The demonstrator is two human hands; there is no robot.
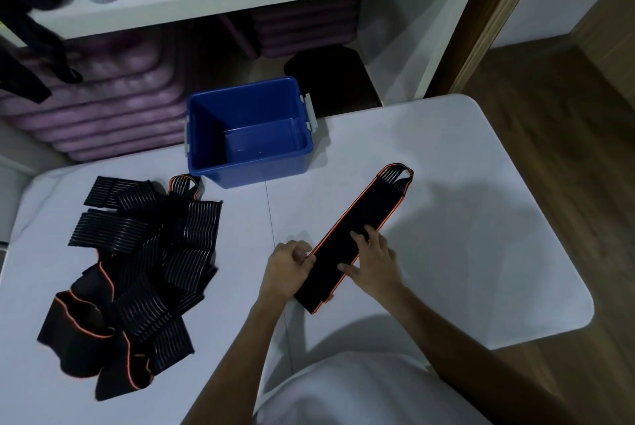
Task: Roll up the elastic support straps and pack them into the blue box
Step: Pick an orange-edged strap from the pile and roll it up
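Left hand (287, 266) curled — right hand (372, 261) flat

The storage box (249, 131) stands at the table's (464, 253) far edge. A flat strap (357, 235) lies diagonally right of centre, under both hands. The strap pile (137, 273) lies at left, near the box.

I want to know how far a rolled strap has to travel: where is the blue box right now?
In the head view the blue box sits empty at the table's far edge, centre-left, beyond the strap pile and the flattened strap under both hands.
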